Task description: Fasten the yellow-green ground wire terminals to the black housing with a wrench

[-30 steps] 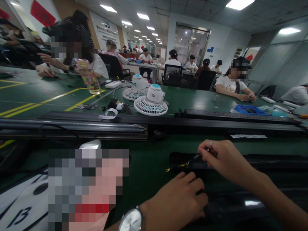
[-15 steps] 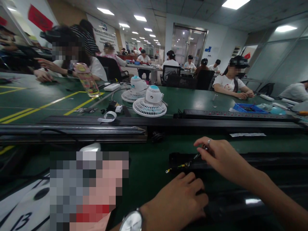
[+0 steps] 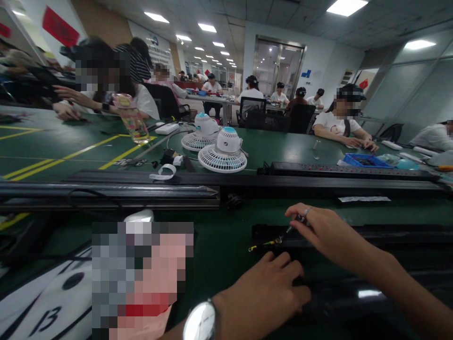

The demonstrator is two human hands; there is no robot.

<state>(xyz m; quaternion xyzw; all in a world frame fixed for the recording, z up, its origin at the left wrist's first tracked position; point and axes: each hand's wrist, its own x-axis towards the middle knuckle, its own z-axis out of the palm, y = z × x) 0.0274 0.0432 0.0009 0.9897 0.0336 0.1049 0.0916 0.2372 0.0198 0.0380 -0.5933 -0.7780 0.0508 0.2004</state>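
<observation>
My right hand (image 3: 323, 231), with a ring on one finger, pinches the end of a thin green-yellow wire (image 3: 269, 243) that runs leftward over a long black strip-shaped part (image 3: 389, 232) on the green table. The wire ends in a small yellow terminal (image 3: 252, 248). My left hand (image 3: 272, 288), a watch on its wrist, lies with fingers curled down on the near black part (image 3: 354, 302), just below the wire. What lies under the left fingers is hidden.
A black rail (image 3: 141, 189) crosses the green table (image 3: 219, 245) ahead. Beyond it stand two small white fans (image 3: 222, 151), a long black power strip (image 3: 350, 169), a blue tray (image 3: 366, 161) and a clear bottle (image 3: 132, 118). Several seated people work across the table and further back.
My right hand has shifted slightly up and left along the wire. The view has drifted a little to the left. My left hand stays in place.
</observation>
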